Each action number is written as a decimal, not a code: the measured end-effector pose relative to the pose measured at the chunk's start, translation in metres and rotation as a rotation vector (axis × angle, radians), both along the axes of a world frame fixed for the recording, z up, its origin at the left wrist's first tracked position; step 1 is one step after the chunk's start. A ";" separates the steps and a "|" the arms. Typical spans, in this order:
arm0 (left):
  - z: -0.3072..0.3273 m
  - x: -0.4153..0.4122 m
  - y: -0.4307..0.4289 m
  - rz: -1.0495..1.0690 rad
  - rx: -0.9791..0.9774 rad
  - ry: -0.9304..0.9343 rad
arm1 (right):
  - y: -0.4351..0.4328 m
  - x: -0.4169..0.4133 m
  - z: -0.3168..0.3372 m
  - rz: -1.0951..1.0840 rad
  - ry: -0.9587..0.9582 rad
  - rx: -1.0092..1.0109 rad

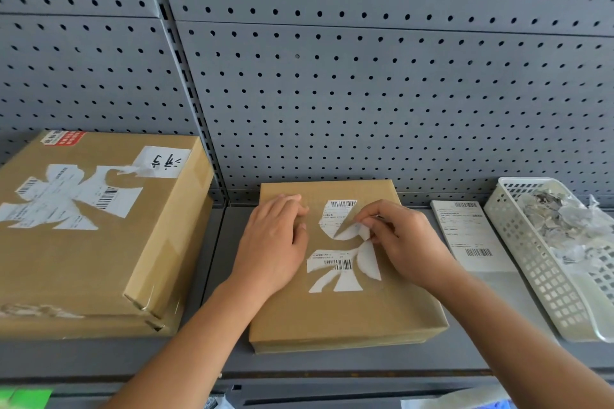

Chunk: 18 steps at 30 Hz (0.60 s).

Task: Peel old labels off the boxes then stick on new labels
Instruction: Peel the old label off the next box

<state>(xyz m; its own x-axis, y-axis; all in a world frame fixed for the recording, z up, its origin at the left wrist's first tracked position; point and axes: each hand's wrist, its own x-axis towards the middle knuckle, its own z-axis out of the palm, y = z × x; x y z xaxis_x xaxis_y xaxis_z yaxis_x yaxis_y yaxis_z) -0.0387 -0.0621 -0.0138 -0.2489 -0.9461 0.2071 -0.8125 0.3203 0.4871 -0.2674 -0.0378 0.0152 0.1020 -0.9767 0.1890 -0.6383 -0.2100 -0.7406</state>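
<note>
- So, our right fingertips [365, 218] are pinching a lifted flap of the old label [335, 264]. Thumb and forefinger are closed on the curled white paper near the label's middle.
- The label's in tatters. It has a barcode chunk up top, a second barcode strip lower down, and white shreds fanning out from the centre, the rest stuck flat to the cardboard.
- Our right hand [403, 242] hangs over the right half of the small box [349, 312], with the other fingers curled in behind the pinch.
- Our left hand [274, 242] lies flat on the lid just left of the label, fingers straight and pressed together, bearing down on the box.
- The small box sits flat in the middle of the grey shelf [365, 364], with its far edge close to the pegboard wall [365, 93].
- Just right of it, a new label sheet [471, 236] lies face up on the shelf, between the box and a white basket [538, 295].
- The basket's at the far right, and it's got a heap of crumpled paper scraps [558, 219] in it.
- Over on the left is a bigger box [83, 262], sitting tilted. It wears its own half-torn label, a white sticker with handwriting and a red sticker at the back corner.
</note>
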 end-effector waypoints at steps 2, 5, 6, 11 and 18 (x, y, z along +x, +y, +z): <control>0.000 0.000 0.000 0.000 0.001 0.004 | 0.001 -0.001 0.001 -0.020 -0.033 0.016; 0.000 0.001 0.000 -0.003 -0.006 0.004 | 0.002 -0.001 0.000 -0.039 -0.038 -0.012; -0.001 0.001 0.000 -0.004 -0.009 0.003 | 0.002 -0.001 0.000 -0.048 -0.046 -0.017; -0.002 0.001 0.000 -0.006 -0.014 0.005 | 0.000 -0.001 0.000 -0.171 -0.252 -0.002; -0.001 0.000 0.001 -0.010 0.006 0.009 | -0.014 -0.004 0.027 -0.197 -0.539 0.079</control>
<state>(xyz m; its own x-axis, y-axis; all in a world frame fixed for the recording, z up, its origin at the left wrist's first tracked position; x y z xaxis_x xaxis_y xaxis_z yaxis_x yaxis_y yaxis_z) -0.0384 -0.0614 -0.0146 -0.2562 -0.9450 0.2035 -0.8048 0.3251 0.4965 -0.2719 -0.0519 0.0423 -0.1735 -0.9807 0.0900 -0.1878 -0.0568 -0.9806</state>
